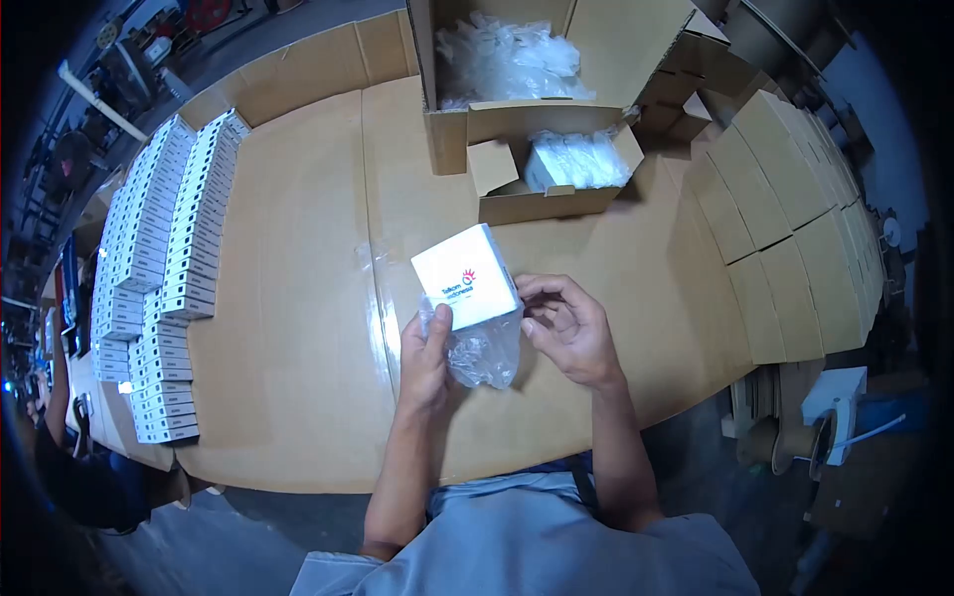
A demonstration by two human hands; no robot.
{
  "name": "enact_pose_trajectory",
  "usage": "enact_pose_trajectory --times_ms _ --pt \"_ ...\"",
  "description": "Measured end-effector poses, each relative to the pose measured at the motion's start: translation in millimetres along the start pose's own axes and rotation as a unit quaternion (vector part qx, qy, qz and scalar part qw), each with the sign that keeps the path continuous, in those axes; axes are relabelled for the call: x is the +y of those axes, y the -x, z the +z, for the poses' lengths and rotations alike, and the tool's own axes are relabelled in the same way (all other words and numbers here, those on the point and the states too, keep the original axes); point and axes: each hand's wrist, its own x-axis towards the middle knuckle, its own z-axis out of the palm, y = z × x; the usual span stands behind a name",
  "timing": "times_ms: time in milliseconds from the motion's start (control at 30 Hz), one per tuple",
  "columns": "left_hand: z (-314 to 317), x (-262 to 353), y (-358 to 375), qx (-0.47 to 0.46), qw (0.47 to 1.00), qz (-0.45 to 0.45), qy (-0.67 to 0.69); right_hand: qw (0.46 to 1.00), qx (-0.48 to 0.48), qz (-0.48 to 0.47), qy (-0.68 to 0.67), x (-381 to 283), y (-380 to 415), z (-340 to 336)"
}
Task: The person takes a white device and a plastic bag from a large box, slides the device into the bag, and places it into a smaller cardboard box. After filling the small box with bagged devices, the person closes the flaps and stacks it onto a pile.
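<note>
A white square box (pixel 465 276) with a red logo and the words "Telkom Indonesia" is tilted above the cardboard-covered table (pixel 288 298). Its lower part sits in a clear plastic bag (pixel 485 356). My left hand (pixel 427 358) grips the box and bag at the lower left, thumb on the front. On the right side, my right hand (pixel 568 333) is beside the box and bag edge, its fingers curled and the thumb apart from them. Nothing is seen held in it. Beyond the hands stands an open carton (pixel 547 207) with plastic-wrapped items (pixel 579 161) inside.
Stacks of small white boxes (pixel 189 238) line the left side. A larger carton (pixel 636 50) with plastic bags (pixel 517 58) stands at the back. Brown cartons (pixel 785 219) are stacked at the right. Another person's dark sleeve (pixel 79 487) shows at the lower left.
</note>
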Motion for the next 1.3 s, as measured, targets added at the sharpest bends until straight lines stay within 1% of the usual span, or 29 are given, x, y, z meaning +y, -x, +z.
enact_pose_trajectory --times_ms 33,133,233,333,433,533,633,700,800,900,967,1067,1133,1200,1233,1300 --pt "-2 -1 -1 -0.001 1.0 -0.002 -0.005 0.999 0.035 0.008 -0.016 -3 0 5" --pt "-4 -4 -2 -0.011 1.0 0.004 -0.001 0.994 0.098 -0.036 -0.029 7 -1 13" --pt "-1 -2 -1 -0.012 1.0 0.002 0.017 0.993 0.104 -0.049 0.029 6 -1 12" --pt "-10 -3 -5 -0.017 1.0 -0.005 -0.002 0.981 0.08 -0.087 0.157 -5 -4 8" --pt "-22 2 -9 -0.053 0.999 -0.014 0.002 0.959 0.043 -0.137 0.246 -26 -8 8" --pt "-23 7 -10 -0.081 0.997 -0.011 -0.005 0.961 0.018 -0.171 0.217 -26 -10 8" --pt "-23 9 -11 -0.103 0.994 -0.017 -0.002 0.961 -0.033 -0.185 0.201 -29 -14 4" --pt "-19 13 -10 -0.119 0.992 -0.036 0.022 0.967 -0.047 -0.166 0.187 -33 -14 3" --pt "-14 15 -10 -0.08 0.996 -0.05 0.002 0.966 -0.046 -0.163 0.196 -39 -14 3" --pt "-20 13 -21 -0.153 0.981 0.022 -0.116 0.962 -0.051 -0.157 0.218 -41 -14 3" --pt "-29 11 -25 -0.134 0.973 0.019 -0.186 0.962 -0.068 -0.137 0.224 -44 -14 0" --pt "-10 26 -21 -0.111 0.959 0.091 -0.244 0.963 -0.07 -0.13 0.228 -46 -14 -2" --pt "-3 24 -21 -0.101 0.957 0.175 -0.208 0.961 -0.026 -0.129 0.244 -41 -14 -2" --pt "-4 30 -16 -0.108 0.953 0.198 -0.204 0.962 0.035 -0.109 0.249 -32 -12 -5" --pt "-2 33 -14 -0.106 0.953 0.209 -0.193 0.975 0.023 -0.115 0.191 -24 -13 -10" --pt "9 38 -7 -0.093 0.959 0.218 -0.158 0.993 0.048 -0.093 0.055 -21 -8 -5"
